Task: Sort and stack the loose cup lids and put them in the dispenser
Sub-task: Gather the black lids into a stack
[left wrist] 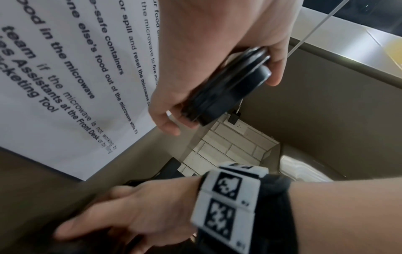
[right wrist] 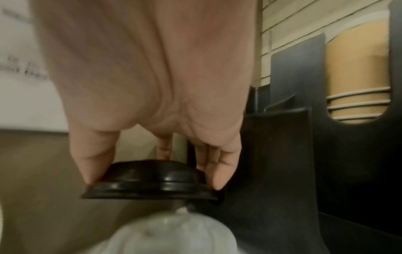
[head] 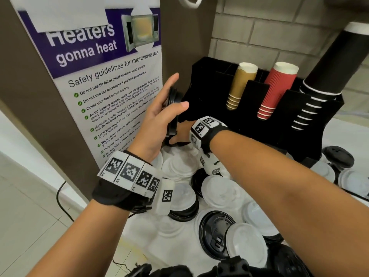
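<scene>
— Where are the hands?

— Both are by the left end of the black dispenser [head: 229, 108], close to each other. The left hand [head: 159, 116] is raised, thumb and fingers clamped on a small stack of black lids [head: 173, 100] held on edge, just beside the poster [head: 95, 76].

— And the right hand?

— The right hand [head: 182, 132] is lower, palm down, its fingertips [right wrist: 217, 178] gripping the rim of one black lid [right wrist: 150, 182] (dome up in the wrist view), right against the dispenser's side wall.

— The rest of the lids?

— Loose white lids [head: 219, 192] and black ones [head: 215, 232] lie jumbled on the counter under the forearms. More sit right of the dispenser, which holds tan cups [head: 241, 84], red cups [head: 277, 88] and black cups [head: 319, 86].
</scene>
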{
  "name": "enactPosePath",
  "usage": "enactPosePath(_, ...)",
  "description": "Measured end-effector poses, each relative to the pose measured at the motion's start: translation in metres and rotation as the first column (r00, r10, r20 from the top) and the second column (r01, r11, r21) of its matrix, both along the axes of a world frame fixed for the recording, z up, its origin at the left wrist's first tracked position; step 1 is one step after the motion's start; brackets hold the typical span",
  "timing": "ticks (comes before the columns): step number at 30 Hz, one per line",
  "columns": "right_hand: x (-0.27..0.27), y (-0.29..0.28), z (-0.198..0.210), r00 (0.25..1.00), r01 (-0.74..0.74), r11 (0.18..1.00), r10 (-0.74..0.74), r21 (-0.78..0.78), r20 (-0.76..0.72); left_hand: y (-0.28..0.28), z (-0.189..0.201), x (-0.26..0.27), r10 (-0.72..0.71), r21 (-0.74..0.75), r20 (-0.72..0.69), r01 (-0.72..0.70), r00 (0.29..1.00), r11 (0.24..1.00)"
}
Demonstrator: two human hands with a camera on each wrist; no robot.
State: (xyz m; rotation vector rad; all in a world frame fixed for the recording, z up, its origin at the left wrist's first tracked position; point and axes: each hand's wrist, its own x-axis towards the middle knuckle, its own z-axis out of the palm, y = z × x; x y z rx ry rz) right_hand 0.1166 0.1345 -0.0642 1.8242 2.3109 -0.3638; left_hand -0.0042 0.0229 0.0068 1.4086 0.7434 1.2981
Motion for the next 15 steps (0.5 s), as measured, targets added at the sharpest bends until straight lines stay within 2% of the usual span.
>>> enactPosePath(3, 0.009, -0.014, 0.031, 0.971, 0.066, 0.996, -0.079, -0.065, -0.227, 0.001, -0.001, 0.002, 0.006, -0.011, -0.007, -0.006, 1.0, 1.0)
enactPosePath(4, 0.013, -0.022, 0.04, 0.929, 0.096, 0.989, -0.129, -0.109, -0.346, 0.002, -0.003, 0.005, 0.005, -0.022, -0.003, -0.006, 1.0, 1.0)
enactPosePath(5, 0.018, -0.032, 0.047, 0.835, 0.136, 0.975, -0.209, -0.176, -0.51, 0.002, -0.006, 0.008, 0.01, -0.041, 0.008, -0.01, 1.0, 0.999)
enactPosePath(6, 0.023, -0.042, 0.054, 0.67, 0.162, 0.95, -0.305, -0.267, -0.677, 0.003, -0.008, 0.01, 0.021, -0.066, 0.029, -0.019, 0.999, 0.998)
enactPosePath(7, 0.029, -0.053, 0.059, 0.451, 0.159, 0.917, -0.396, -0.365, -0.8, 0.004, -0.01, 0.013, 0.03, -0.097, 0.058, -0.024, 0.998, 0.995)
enactPosePath(8, 0.036, -0.064, 0.063, 0.218, 0.122, 0.885, -0.466, -0.45, -0.857, 0.004, -0.013, 0.015, 0.03, -0.128, 0.087, -0.019, 0.996, 0.992)
enactPosePath(9, 0.043, -0.073, 0.065, 0.018, 0.056, 0.865, -0.501, -0.499, -0.865, 0.005, -0.015, 0.018, 0.03, -0.154, 0.107, -0.013, 0.994, 0.988)
enactPosePath(10, 0.049, -0.082, 0.067, -0.109, -0.007, 0.866, -0.498, -0.5, -0.86, 0.006, -0.017, 0.02, 0.027, -0.177, 0.115, -0.007, 0.993, 0.984)
enactPosePath(11, 0.053, -0.089, 0.067, -0.154, -0.04, 0.884, -0.466, -0.466, -0.871, 0.007, -0.018, 0.023, 0.02, -0.196, 0.117, 0.003, 0.993, 0.981)
enactPosePath(12, 0.056, -0.096, 0.066, -0.128, -0.044, 0.911, -0.412, -0.41, -0.902, 0.008, -0.02, 0.026, 0.008, -0.211, 0.114, 0.017, 0.993, 0.977)
enactPosePath(15, 0.06, -0.112, 0.066, 0.052, -0.002, 0.974, -0.225, -0.225, -0.973, 0.01, -0.023, 0.033, -0.067, -0.248, 0.112, 0.093, 0.991, 0.964)
